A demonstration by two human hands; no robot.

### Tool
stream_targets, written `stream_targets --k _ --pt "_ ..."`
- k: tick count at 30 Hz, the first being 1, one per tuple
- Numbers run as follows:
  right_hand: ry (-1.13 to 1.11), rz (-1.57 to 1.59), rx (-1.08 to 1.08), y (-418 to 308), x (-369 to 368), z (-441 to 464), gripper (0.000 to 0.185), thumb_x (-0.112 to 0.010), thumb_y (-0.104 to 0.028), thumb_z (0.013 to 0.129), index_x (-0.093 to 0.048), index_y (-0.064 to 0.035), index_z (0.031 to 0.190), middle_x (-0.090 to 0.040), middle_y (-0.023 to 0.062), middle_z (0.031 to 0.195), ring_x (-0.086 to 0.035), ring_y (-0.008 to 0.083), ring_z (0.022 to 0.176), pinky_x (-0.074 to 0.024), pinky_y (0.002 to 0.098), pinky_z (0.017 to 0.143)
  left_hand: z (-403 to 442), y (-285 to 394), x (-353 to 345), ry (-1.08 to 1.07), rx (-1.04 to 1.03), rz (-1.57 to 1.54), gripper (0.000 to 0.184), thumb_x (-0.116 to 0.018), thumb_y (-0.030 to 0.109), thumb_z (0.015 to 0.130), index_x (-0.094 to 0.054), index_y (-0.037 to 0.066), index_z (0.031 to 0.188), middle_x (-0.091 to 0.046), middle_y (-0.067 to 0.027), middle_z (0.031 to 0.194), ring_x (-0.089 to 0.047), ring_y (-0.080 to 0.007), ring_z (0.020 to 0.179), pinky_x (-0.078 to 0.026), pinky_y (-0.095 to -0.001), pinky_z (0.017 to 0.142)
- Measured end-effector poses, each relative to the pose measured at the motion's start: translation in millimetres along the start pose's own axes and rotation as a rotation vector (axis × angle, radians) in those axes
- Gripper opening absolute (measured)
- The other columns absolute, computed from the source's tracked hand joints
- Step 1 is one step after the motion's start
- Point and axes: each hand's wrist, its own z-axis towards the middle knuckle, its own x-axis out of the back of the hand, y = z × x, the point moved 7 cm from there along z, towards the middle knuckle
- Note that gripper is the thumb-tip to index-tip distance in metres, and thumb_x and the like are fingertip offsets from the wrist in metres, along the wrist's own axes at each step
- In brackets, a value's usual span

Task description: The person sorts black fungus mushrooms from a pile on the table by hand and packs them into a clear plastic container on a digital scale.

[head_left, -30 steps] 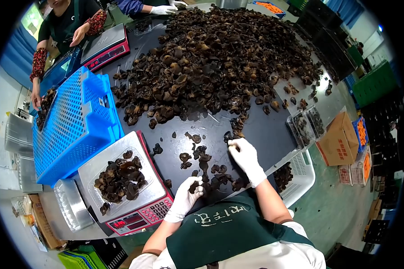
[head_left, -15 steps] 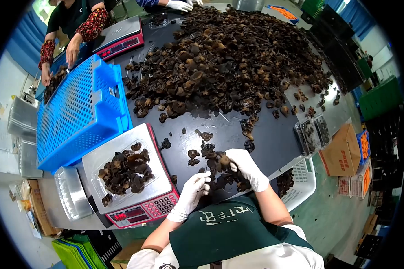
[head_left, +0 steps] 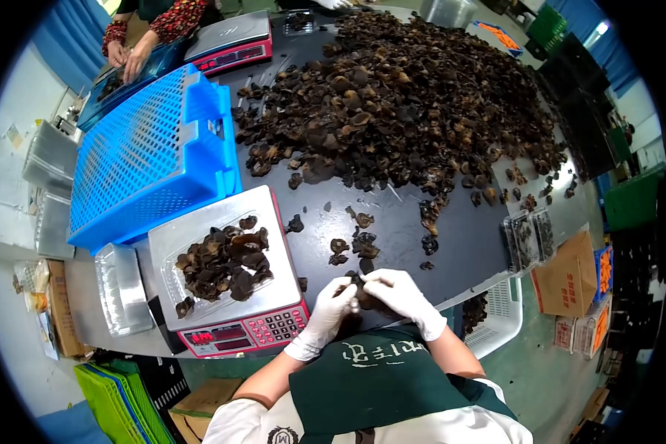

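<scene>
In front of my apron, my left hand (head_left: 333,311) and my right hand (head_left: 407,297), both in white gloves, are close together with pinched fingers. Between them they grip dark wood ear mushroom (head_left: 368,302), partly hidden by the fingers. A few loose wood ear pieces (head_left: 364,243) lie just beyond on the dark table (head_left: 451,259). To the left of my hands stands a red-and-silver digital scale (head_left: 263,203). On its plate, a clear plastic tray (head_left: 172,270) carries a heap of wood ears (head_left: 226,263).
A large wood ear pile (head_left: 399,103) covers the far table. Upturned blue crates (head_left: 148,155) stand behind the scale, with clear containers (head_left: 122,288) at left. Packed clear boxes (head_left: 527,238) sit at the right edge, above a white basket (head_left: 496,318). A co-worker's hands (head_left: 129,59) work beyond the crates.
My hands have come closer together, and the right one has moved left toward the other. The clump of mushrooms near them is smaller. The view has shifted slightly; the co-worker's hands have drawn together.
</scene>
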Motion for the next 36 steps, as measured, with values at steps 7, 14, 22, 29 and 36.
stream_targets --k 7,14,22,29,36 --pt "0.727 -0.665 0.132 15.8 90.4 -5.8 0.027 -0.067 -0.027 0.079 -0.063 -0.0105 0.1 -0.061 0.0083 0.094 -0.063 0.0268 0.086 -0.05 0.0355 0.076 0.7 4.4 12.3 0.125 -0.079 -0.034 0.03 -0.056 0.009 0.092 -0.051 0.005 0.121 -0.047 0.0013 0.077 -0.042 -0.0065 0.061 -0.038 -0.0214 0.056" --pt "0.778 -0.676 0.013 92.7 138.2 -6.1 0.024 -0.065 -0.027 0.082 -0.064 -0.0075 0.095 -0.062 0.0075 0.079 -0.062 0.0242 0.069 -0.0483 0.0347 0.063 3.0 -1.7 5.5 0.074 -0.037 -0.03 0.019 -0.054 0.006 0.092 -0.057 0.003 0.11 -0.048 0.0016 0.075 -0.042 -0.0062 0.059 -0.037 -0.0222 0.054" --pt "0.006 0.217 -0.168 46.5 37.9 -9.5 0.025 -0.054 -0.022 0.091 -0.067 -0.0017 0.096 -0.062 -0.0007 0.072 -0.045 0.0044 0.056 -0.0364 0.0204 0.052 -0.2 4.0 -8.1 -0.012 -0.056 0.076 0.024 -0.055 0.006 0.091 -0.057 0.002 0.115 -0.051 0.0001 0.082 -0.047 -0.0064 0.066 -0.041 -0.0204 0.06" --pt "-0.144 -0.246 0.01 2.8 -4.0 -8.6 0.023 -0.056 -0.018 0.087 -0.063 -0.0008 0.1 -0.063 0.015 0.08 -0.058 0.024 0.07 -0.0466 0.0334 0.069 -2.0 2.3 -11.7 -0.042 -0.075 0.13 0.028 -0.058 0.008 0.09 -0.055 0.001 0.117 -0.056 -0.0005 0.088 -0.053 -0.0072 0.076 -0.045 -0.0205 0.069" --pt "0.163 0.137 0.128 -4.2 11.8 -4.8 0.042 -0.056 0.002 0.071 -0.056 -0.0034 0.113 -0.053 0.0013 0.096 -0.049 0.0107 0.083 -0.0414 0.0214 0.074 -11.3 6.6 -13.7 -0.072 0.01 -0.051 0.017 -0.052 0.011 0.095 -0.052 0.0 0.108 -0.058 -0.0071 0.095 -0.06 -0.0127 0.086 -0.051 -0.0264 0.075"
